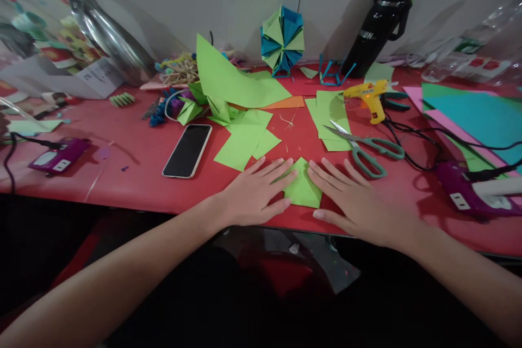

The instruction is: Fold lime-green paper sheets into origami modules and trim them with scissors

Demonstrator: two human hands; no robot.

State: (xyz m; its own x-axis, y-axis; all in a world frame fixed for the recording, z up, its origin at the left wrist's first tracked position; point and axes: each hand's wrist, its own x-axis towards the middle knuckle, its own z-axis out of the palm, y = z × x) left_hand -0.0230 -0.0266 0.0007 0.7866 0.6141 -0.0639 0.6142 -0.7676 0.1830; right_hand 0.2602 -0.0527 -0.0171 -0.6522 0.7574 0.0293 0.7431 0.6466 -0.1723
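Note:
A small green sheet of paper [302, 190] lies at the front edge of the red table, one corner pointing away from me. My left hand [261, 189] rests flat with its fingers spread, the fingertips over the paper's left side. From the other side, my right hand [346, 196] lies flat too, fingers apart, its fingertips at the paper's right edge. Just beyond the right hand are scissors [367, 152] with grey-green handles, blades partly over green paper pieces [332, 111]. More cut green pieces [247, 138] lie beyond the left hand.
A phone [187, 151] lies at left. A yellow glue gun [369, 99] with a cable, a purple power socket [468, 190] and coloured sheets [481, 119] occupy the right. Toward the wall stand a blue-green paper wheel [283, 38], a black bottle [379, 22] and a steel jug [110, 32].

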